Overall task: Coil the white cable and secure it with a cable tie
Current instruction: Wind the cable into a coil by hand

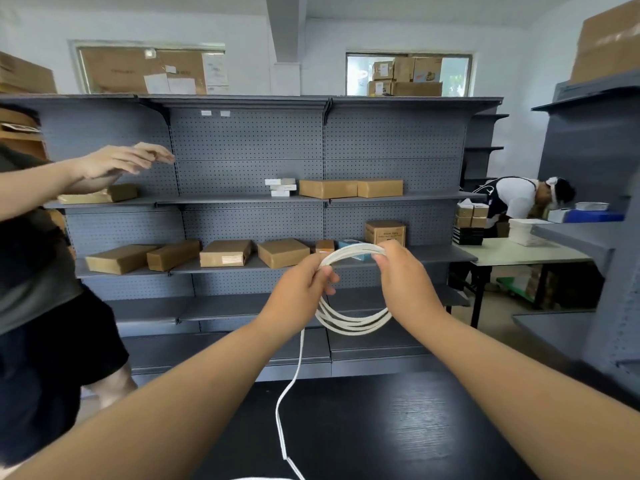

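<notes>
White cable is held in the air as a coil of several loops, seen past the far edge of the dark counter and against the grey shelving.

- Left hand: fingers are curled round the coil's left side, clamped on the loops.
- Right hand: the coil's top right is pinched between thumb and fingers; the fingertips are mostly hidden behind the hand.
- The lower arc of the coil hangs free between the two wrists and is touched by nothing else.
- A loose tail drops from under the left hand, lands on the counter around mid-width and runs toward the near edge, where it is cut off by the frame.

Room to move:
- A strip of floor is seen between the counter's far edge and the shelving base.
- The left side is crowded: a bystander stands by the counter's left edge, with one hand raised at the upper shelf, well apart from the coil.
- A second shelf unit closes in on the right, past the counter's far right corner.
- A second person is bent over in the far right background, well apart.
</notes>
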Demonstrator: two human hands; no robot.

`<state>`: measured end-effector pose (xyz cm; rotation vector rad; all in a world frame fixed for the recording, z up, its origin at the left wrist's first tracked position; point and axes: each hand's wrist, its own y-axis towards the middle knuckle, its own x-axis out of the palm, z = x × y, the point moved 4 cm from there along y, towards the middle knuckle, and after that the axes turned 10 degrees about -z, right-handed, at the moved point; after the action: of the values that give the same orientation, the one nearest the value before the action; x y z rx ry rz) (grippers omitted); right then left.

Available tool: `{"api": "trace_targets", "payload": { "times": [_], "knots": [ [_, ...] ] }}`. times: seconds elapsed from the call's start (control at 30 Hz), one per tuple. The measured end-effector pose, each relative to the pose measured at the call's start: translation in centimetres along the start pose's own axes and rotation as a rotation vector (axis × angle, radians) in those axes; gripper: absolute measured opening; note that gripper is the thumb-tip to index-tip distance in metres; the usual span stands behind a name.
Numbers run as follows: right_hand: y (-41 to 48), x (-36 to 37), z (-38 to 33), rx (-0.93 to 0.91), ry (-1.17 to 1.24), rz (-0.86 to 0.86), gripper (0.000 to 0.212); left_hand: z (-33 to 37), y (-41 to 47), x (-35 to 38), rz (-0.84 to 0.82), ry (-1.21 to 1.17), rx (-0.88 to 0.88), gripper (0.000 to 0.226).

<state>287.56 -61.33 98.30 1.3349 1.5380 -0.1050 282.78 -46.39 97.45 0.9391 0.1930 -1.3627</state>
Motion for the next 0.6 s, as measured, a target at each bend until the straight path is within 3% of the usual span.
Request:
{"api": "trace_targets", "payload": {
  "times": [0.23, 0.4, 0.6],
  "knots": [
    [-0.2, -0.1, 1.5, 0.125, 0.144, 0.055, 0.025, 1.0, 0.1, 0.7, 0.072, -0.029, 0.005, 0.032],
    [-0.9, -0.2, 2.7, 0.168, 0.164, -0.072, 0.024, 2.1, 1.1, 1.0, 0.061, 0.159, 0.016, 0.022],
    [-1.3, -0.8, 1.6, 0.011, -0.011, -0.188, 0.025, 3.5, 2.2, 2.0, -0.06, 0.476, 0.088, 0.023]
  ]
}}
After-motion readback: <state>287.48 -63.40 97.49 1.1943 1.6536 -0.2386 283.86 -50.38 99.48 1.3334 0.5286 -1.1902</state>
